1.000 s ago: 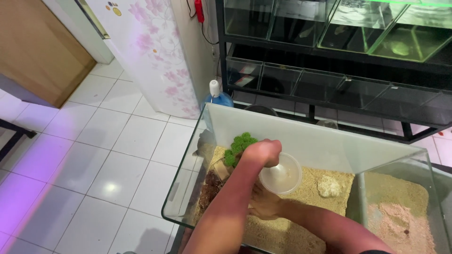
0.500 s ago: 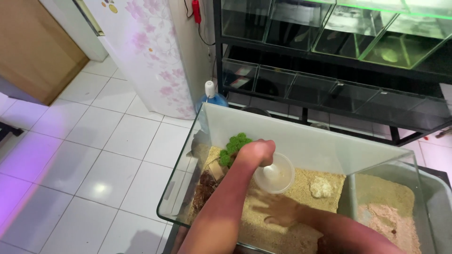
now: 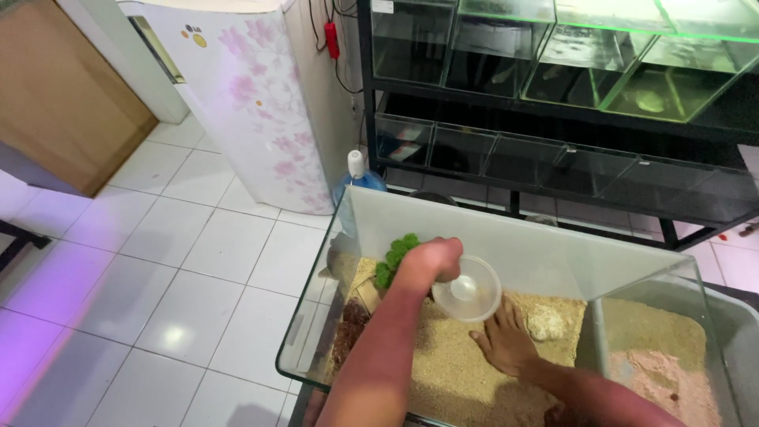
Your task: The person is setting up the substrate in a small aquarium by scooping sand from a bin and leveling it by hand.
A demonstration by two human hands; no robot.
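Cup [image 3: 468, 289] lowered, mouth facing camera

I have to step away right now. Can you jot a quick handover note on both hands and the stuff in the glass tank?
Left hand: inside the glass tank, closed around the rim of a small clear plastic dish, held tilted above the sand.
Right hand: open, palm down, fingers spread flat on the sand, just below the dish.
Tank: sandy bedding covers the floor; a green plant sits at the back left by the left hand, and a pale stone lies right of the right hand.
Done: dish is off the sand.
Left: dish not yet set down.
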